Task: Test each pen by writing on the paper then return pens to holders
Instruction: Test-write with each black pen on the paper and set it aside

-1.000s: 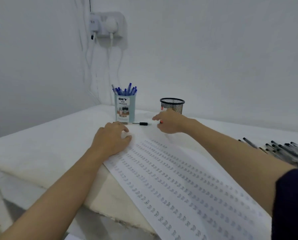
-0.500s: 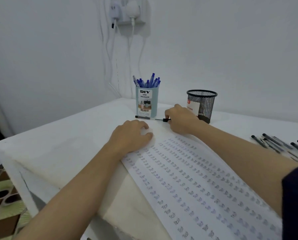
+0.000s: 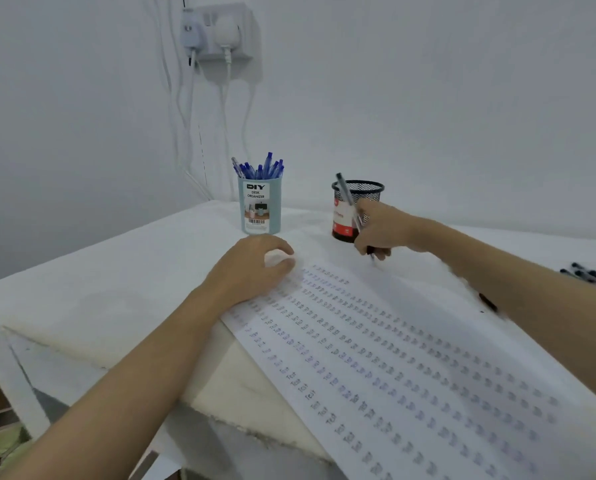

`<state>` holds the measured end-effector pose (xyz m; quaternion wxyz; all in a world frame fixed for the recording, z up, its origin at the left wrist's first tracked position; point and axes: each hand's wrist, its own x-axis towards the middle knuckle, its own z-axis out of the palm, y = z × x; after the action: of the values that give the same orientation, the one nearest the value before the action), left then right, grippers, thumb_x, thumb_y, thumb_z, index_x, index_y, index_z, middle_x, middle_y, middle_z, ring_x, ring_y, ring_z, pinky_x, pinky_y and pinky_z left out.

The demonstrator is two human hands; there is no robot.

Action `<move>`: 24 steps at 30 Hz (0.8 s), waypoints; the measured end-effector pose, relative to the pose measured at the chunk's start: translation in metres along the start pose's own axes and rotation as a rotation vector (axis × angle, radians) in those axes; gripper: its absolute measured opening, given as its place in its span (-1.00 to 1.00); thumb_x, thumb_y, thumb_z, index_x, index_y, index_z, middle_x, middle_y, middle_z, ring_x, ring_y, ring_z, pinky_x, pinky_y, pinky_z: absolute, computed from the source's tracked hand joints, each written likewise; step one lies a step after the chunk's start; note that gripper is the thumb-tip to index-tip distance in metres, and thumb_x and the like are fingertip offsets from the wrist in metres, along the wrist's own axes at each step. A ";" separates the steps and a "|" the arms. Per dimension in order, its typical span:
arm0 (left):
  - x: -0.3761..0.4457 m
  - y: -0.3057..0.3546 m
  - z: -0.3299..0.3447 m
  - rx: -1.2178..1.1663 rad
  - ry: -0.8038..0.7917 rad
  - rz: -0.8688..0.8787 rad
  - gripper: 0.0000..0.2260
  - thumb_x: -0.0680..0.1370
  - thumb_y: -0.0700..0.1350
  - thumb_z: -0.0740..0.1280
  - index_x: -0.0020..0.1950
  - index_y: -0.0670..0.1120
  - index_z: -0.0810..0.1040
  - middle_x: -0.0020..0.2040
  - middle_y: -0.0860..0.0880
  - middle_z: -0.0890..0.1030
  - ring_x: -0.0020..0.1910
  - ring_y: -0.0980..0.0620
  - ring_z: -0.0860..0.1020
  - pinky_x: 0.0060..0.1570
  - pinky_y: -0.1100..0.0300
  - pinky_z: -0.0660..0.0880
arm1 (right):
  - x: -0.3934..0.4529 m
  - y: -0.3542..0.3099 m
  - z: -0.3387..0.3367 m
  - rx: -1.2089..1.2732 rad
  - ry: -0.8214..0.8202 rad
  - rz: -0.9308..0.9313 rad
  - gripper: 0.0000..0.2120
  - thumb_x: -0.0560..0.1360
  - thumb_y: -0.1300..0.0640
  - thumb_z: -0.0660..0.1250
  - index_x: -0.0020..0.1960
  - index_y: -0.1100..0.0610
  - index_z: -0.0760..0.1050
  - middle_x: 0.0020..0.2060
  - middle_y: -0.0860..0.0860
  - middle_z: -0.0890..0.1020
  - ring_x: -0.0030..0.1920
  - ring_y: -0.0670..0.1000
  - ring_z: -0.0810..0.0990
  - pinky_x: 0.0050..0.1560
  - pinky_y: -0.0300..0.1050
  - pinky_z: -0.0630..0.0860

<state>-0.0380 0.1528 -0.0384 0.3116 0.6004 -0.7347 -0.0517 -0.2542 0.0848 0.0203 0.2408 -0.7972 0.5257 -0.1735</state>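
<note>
My right hand (image 3: 381, 228) grips a black pen (image 3: 349, 199) upright, its tip down at the far end of the long white paper (image 3: 410, 368), just in front of the black mesh holder (image 3: 357, 209). The paper is covered in rows of small written marks. My left hand (image 3: 255, 265) rests on the paper's far left corner, fingers loosely curled over it. A light blue holder (image 3: 260, 207) labelled DIY stands behind my left hand, full of blue pens (image 3: 260, 168).
Several black pens (image 3: 594, 273) lie on the table at the right edge. A small dark cap (image 3: 488, 302) lies by my right forearm. A wall socket (image 3: 217, 32) with plugs and hanging cables sits above the blue holder. The table's front edge (image 3: 116, 358) drops off at lower left.
My right hand has picked up the black pen that lay in front of the blue holder, swung it upright and moved right toward the mesh holder. My left hand stays on the paper.
</note>
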 end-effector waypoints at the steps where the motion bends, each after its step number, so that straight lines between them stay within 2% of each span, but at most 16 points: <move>1: -0.001 0.003 0.002 -0.035 -0.051 0.025 -0.75 0.53 0.11 0.30 0.16 0.08 0.56 0.23 0.17 0.52 0.23 0.16 0.44 0.25 0.15 0.35 | -0.009 0.001 -0.003 0.185 -0.031 0.017 -0.74 0.38 0.43 0.26 -0.04 0.18 0.29 -0.36 0.16 0.47 -0.47 0.07 0.39 -0.50 -0.20 0.34; 3: -0.003 0.014 0.008 -0.071 -0.163 0.069 -0.71 0.50 0.17 0.32 0.17 0.12 0.55 0.23 0.19 0.51 0.22 0.20 0.43 0.24 0.20 0.33 | -0.029 0.007 -0.009 0.448 -0.032 0.044 -0.79 0.40 0.44 0.20 -0.14 0.17 0.29 -0.39 0.13 0.44 -0.46 0.06 0.37 -0.52 -0.21 0.32; 5: -0.005 0.020 0.012 -0.057 -0.223 0.096 -0.66 0.48 0.21 0.32 0.20 0.13 0.53 0.24 0.19 0.51 0.21 0.21 0.44 0.25 0.21 0.33 | -0.043 0.010 -0.011 0.571 0.011 0.098 -0.86 0.42 0.36 0.16 -0.25 0.17 0.31 -0.43 0.09 0.45 -0.45 0.07 0.43 -0.46 -0.22 0.35; 7: -0.007 0.022 0.014 -0.019 -0.247 0.101 -0.57 0.45 0.30 0.29 0.25 0.15 0.49 0.25 0.19 0.50 0.20 0.22 0.43 0.24 0.20 0.32 | -0.052 0.013 -0.013 0.664 0.037 0.172 -0.81 0.46 0.21 0.19 -0.33 0.12 0.31 -0.49 0.03 0.44 -0.45 0.04 0.48 -0.39 -0.21 0.39; 9: -0.008 0.022 0.014 0.010 -0.262 0.103 -0.47 0.39 0.37 0.22 0.28 0.17 0.46 0.28 0.20 0.48 0.23 0.21 0.42 0.26 0.17 0.32 | -0.058 0.016 -0.015 0.821 0.020 0.219 -0.68 0.52 0.05 0.21 -0.38 0.10 0.28 -0.54 0.01 0.38 -0.49 0.03 0.42 -0.37 -0.19 0.38; 11: -0.008 0.024 0.015 0.021 -0.266 0.106 -0.45 0.37 0.38 0.18 0.28 0.18 0.45 0.29 0.20 0.47 0.25 0.19 0.41 0.29 0.15 0.32 | -0.062 0.018 -0.016 0.934 0.012 0.193 -0.64 0.59 0.01 0.18 -0.32 0.15 0.39 -0.52 0.02 0.38 -0.53 0.00 0.40 -0.41 -0.21 0.40; 13: -0.007 0.025 0.015 0.021 -0.267 0.104 -0.45 0.37 0.37 0.18 0.28 0.17 0.46 0.27 0.20 0.48 0.24 0.19 0.42 0.28 0.16 0.32 | -0.065 0.018 -0.014 0.946 -0.002 0.156 -0.73 0.61 0.10 0.17 -0.12 0.23 0.53 -0.45 0.03 0.42 -0.49 -0.03 0.43 -0.41 -0.20 0.46; 14: -0.007 0.026 0.016 0.023 -0.266 0.103 -0.45 0.37 0.36 0.18 0.28 0.16 0.46 0.25 0.21 0.49 0.23 0.19 0.42 0.27 0.17 0.32 | -0.066 0.017 -0.013 0.959 -0.009 0.144 -0.79 0.61 0.15 0.17 -0.02 0.24 0.54 -0.43 0.02 0.42 -0.46 -0.04 0.42 -0.39 -0.21 0.45; 16: -0.007 0.025 0.017 0.024 -0.252 0.107 -0.48 0.38 0.37 0.19 0.26 0.17 0.48 0.23 0.23 0.50 0.19 0.22 0.43 0.23 0.21 0.33 | -0.068 0.015 -0.013 1.049 -0.019 0.147 -0.84 0.58 0.12 0.22 -0.02 0.20 0.51 -0.44 0.00 0.34 -0.47 -0.05 0.31 -0.40 -0.23 0.34; 18: -0.006 0.023 0.017 0.016 -0.244 0.110 -0.52 0.41 0.37 0.23 0.24 0.19 0.48 0.22 0.24 0.51 0.19 0.23 0.43 0.18 0.25 0.31 | -0.071 0.012 -0.015 1.181 -0.020 0.164 -0.64 0.51 -0.11 0.27 -0.25 0.18 0.43 -0.47 -0.01 0.23 -0.46 -0.03 0.17 -0.40 -0.20 0.20; 20: -0.006 0.022 0.018 0.016 -0.250 0.105 -0.53 0.41 0.37 0.24 0.24 0.20 0.48 0.23 0.23 0.50 0.20 0.23 0.43 0.18 0.25 0.30 | -0.071 0.011 -0.017 1.231 -0.049 0.172 -0.45 0.43 -0.31 0.21 -0.43 0.13 0.23 -0.48 -0.01 0.12 -0.41 -0.01 0.06 -0.39 -0.17 0.13; 22: -0.005 0.022 0.018 0.021 -0.254 0.104 -0.51 0.38 0.38 0.21 0.24 0.21 0.47 0.24 0.24 0.50 0.20 0.24 0.42 0.19 0.24 0.30 | -0.069 0.010 -0.017 1.253 -0.047 0.169 -0.41 0.39 -0.35 0.16 -0.49 0.10 0.09 -0.53 -0.02 0.07 -0.40 -0.01 -0.01 -0.42 -0.19 0.08; 24: -0.005 0.022 0.018 0.016 -0.260 0.099 -0.51 0.37 0.37 0.19 0.24 0.22 0.47 0.25 0.23 0.49 0.19 0.25 0.41 0.19 0.24 0.29 | -0.064 0.009 -0.016 1.323 0.002 0.155 -0.45 0.41 -0.26 0.11 -0.55 0.09 0.06 -0.61 -0.03 0.07 -0.49 -0.02 -0.02 -0.45 -0.22 0.02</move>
<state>-0.0657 0.1584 -0.0446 0.2111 0.5543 -0.7979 -0.1079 -0.2940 0.1381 0.0268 0.6907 -0.4410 0.3643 -0.4424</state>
